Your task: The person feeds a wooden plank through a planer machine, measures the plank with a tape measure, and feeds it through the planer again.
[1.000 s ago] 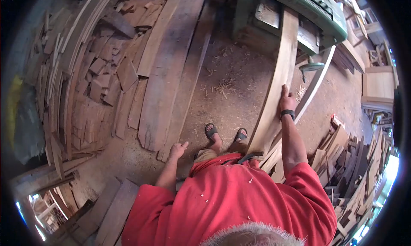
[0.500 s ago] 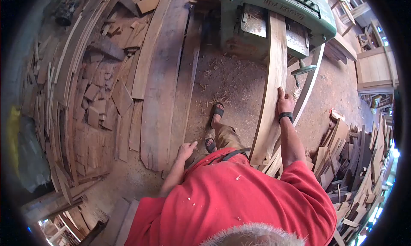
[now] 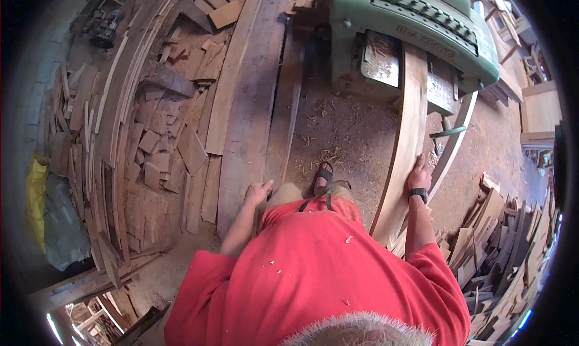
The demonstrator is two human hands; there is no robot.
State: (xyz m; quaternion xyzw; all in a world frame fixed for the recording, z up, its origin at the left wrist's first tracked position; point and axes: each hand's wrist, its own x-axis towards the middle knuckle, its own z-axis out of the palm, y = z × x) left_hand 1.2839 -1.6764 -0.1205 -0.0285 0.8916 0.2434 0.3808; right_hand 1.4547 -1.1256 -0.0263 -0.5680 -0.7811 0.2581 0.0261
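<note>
A long pale board [image 3: 405, 135] runs from the bed of a green planing machine [image 3: 422, 23] down toward my right side, its far end inside the machine. Near the lower part of the board, my right hand [image 3: 420, 176] grips its right edge, a dark watch on the wrist. My left hand [image 3: 258, 192] hangs at my left side, over the lower end of the wide planks on the floor, with its fingers loosely curled; whether anything is in them is too small to tell.
Long wide planks [image 3: 250, 105] lie on the floor at the left, beside heaped offcuts [image 3: 151, 159]. A green handwheel [image 3: 447, 132] juts from the machine. More scrap wood [image 3: 482, 243] is piled at the right. Shavings [image 3: 329, 156] lie near my foot.
The view has shifted, and my feet have stepped forward along the floor. The board sits farther into the machine, my right hand still on its edge. The fingers of my left hand have curled in.
</note>
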